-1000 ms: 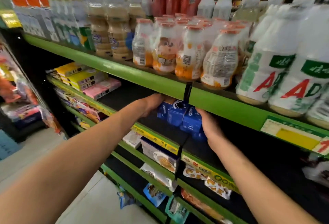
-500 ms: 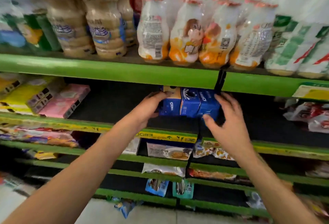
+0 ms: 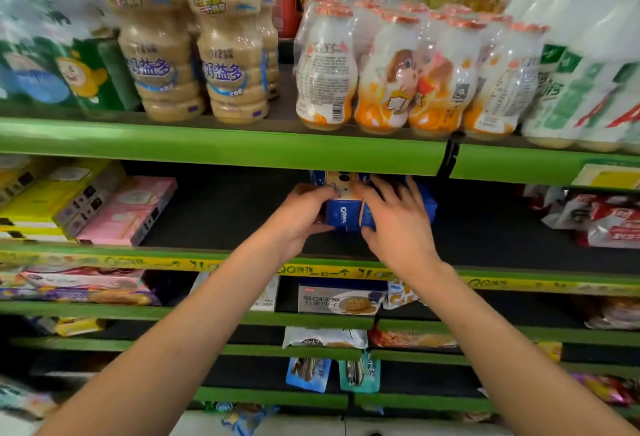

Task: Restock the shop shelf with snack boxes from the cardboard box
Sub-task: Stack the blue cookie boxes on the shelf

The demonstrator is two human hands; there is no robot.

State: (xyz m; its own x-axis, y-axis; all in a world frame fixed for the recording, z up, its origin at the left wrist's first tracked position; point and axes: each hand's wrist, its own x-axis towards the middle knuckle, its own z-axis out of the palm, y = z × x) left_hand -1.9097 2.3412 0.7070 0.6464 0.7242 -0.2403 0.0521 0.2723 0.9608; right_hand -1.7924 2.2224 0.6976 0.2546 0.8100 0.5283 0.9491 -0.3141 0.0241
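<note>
Both forearms reach up from the bottom of the frame to the middle shelf [image 3: 221, 264], whose yellow-and-green price rail crosses the frame just below centre. The left hand [image 3: 298, 219] sits at frame centre, its fingers [image 3: 323, 192] curled around the left side and top of the blue Oreo boxes [image 3: 343, 216], thumb underneath at the lower front edge. The right hand [image 3: 398, 224] lies just right of it, fingers spread and nearly straight, laid flat over the right side and front of the same boxes; it presses, it does not wrap. The boxes stand upright on the dark shelf deck, close under the green rail of the shelf above, near the back of the bay.

Judged step: squaring the set-down boxes into a tidy block.

- Keep the left grip as the fixed stop; push with the flat right palm toward it to close gaps.
- Press low on the boxes; upright cartons are likely to tip if pushed near the top.
- Keep knuckles clear of the upper rail.
- Turn printed faces forward before letting go.

The pink and yellow boxes [image 3: 128, 209] at centre left lie well apart. Beyond, bottled milk drinks [image 3: 391, 68] fill the top shelf. The cardboard box is not in view.
</note>
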